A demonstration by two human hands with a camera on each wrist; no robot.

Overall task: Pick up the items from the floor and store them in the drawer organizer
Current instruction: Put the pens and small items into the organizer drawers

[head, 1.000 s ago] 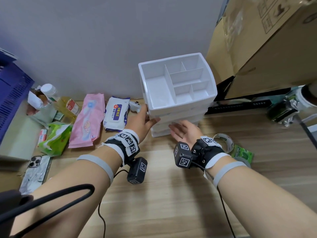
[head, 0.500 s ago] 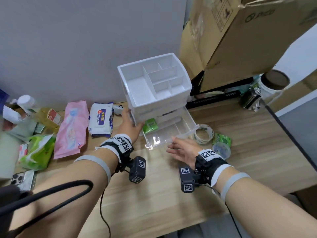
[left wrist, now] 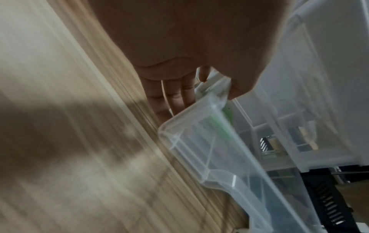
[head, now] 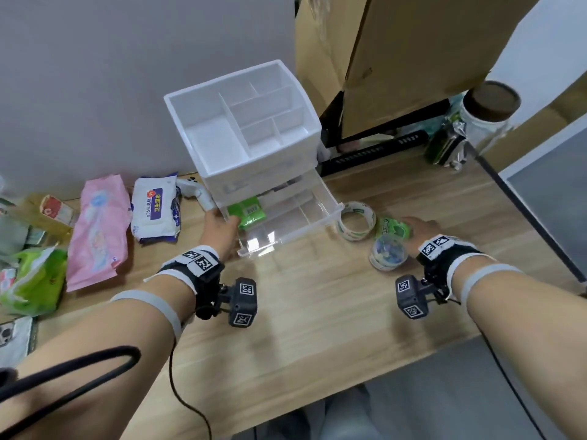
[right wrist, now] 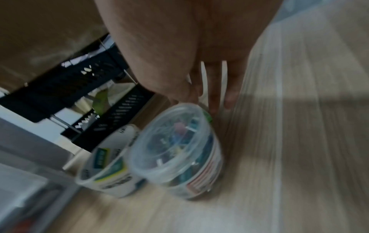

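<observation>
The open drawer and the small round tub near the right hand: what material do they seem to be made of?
Open drawer: apparently clear, glossy plastic; the floor shows through its walls and its front catches glare.
Small round tub: probably thin transparent plastic; colourful small items are visible through the lid.

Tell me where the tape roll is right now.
In the head view the tape roll lies flat on the wooden floor, right of the open drawer, with the green pack and the clear jar on its right.
</observation>
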